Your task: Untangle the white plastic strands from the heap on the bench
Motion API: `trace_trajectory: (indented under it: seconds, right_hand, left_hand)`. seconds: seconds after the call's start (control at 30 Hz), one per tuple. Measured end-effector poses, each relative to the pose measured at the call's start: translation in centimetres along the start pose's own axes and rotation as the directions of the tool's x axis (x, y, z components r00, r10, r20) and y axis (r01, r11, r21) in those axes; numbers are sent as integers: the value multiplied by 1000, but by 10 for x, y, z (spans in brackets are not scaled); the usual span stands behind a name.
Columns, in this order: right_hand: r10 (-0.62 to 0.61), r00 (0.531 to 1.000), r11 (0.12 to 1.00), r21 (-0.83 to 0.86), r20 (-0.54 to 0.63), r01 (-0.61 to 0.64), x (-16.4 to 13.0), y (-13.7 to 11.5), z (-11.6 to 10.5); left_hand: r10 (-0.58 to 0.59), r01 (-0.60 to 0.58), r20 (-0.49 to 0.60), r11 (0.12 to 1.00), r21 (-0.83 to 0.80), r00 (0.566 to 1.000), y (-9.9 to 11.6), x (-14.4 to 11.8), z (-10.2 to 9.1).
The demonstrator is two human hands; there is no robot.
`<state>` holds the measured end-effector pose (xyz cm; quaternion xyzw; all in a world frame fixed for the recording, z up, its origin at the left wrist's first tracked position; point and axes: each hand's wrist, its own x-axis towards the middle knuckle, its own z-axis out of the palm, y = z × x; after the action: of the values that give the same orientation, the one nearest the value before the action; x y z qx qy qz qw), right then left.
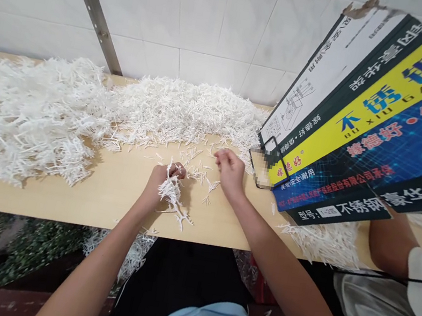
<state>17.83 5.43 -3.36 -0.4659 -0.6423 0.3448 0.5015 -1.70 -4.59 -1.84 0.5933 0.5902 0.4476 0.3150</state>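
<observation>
My left hand is closed around a small bunch of white branched plastic sprigs, whose ends hang down over the tabletop. To its right, my right hand is raised a little with thumb and fingers pinched together; whatever may be between them is too small to make out. Loose white plastic bits lie scattered on the table between and beyond both hands. Behind them stretches a low heap of small white pieces. A bigger pile of branched white sprigs spreads over the left side.
A printed cardboard box panel stands tilted at the right of the tan tabletop. Beyond it shows another person's arm, near more white pieces. A metal bracket leans against the tiled wall. Leafy plants are below, left.
</observation>
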Motion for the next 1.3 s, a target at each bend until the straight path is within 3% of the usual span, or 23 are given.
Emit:
trace_trajectory:
  seconds: [0.07, 0.17, 0.27, 0.33, 0.37, 0.43, 0.5, 0.57, 0.63, 0.73, 0.83, 0.97, 1.17, 1.3]
  right_hand:
    - [-161, 980, 971, -161, 114, 178, -3, -9, 1]
    - [-387, 901, 856, -286, 197, 430, -15, -28, -1]
    - [-537, 782, 749, -246, 317, 615, -36, -47, -3]
    - [-568, 702, 695, -205, 430, 689, -52, -58, 0]
    - [-560, 688, 689, -200, 462, 696, -60, -62, 3]
    - [-518, 711, 732, -183, 475, 656, -72, -66, 8]
    - [-454, 793, 840, -103, 407, 533, -78, -68, 10]
    - [-305, 907, 952, 60, 290, 300, -79, -70, 8]
    - [-90, 971, 969, 244, 223, 34, -80, -75, 2]
    - [101, 962, 897, 395, 253, -198, -88, -89, -10]
    - [152, 950, 866, 426, 272, -261, -100, -103, -19]
    - [217, 947, 846, 438, 236, -303, -106, -104, -20]
    - [256, 938, 830, 444, 232, -337, -106, -91, -12]
    - [294, 916, 813, 433, 272, -389, -115, -85, -7]
  left_hand:
    - [-36, 36, -53, 999, -1, 998, 0, 2, 0]
    - [-27, 29, -93, 999, 18, 995, -4, 3, 2]
    - [-11, 19, -123, 998, 59, 992, -8, 3, 4]
    - [-6, 15, -131, 997, 71, 991, -7, 3, 4]
    - [-4, 12, -122, 998, 65, 993, -5, 3, 4]
    - [-10, 13, -88, 999, 31, 996, 2, 2, 3]
    - [-41, 42, -49, 999, 23, 998, 14, -3, -2]
    - [-69, 70, -10, 994, 87, 998, 29, -14, -9]
    - [-69, 62, 31, 980, 187, 997, 44, -30, -18]
    - [-46, 34, 48, 973, 230, 998, 60, -61, -32]
    - [59, -59, 10, 965, 256, 998, 64, -91, -42]
    - [185, -137, -109, 928, 346, 977, 53, -118, -47]
    - [209, -85, -133, 786, 612, 969, 38, -142, -48]
    - [230, 6, -219, 677, 736, 948, 33, -155, -43]
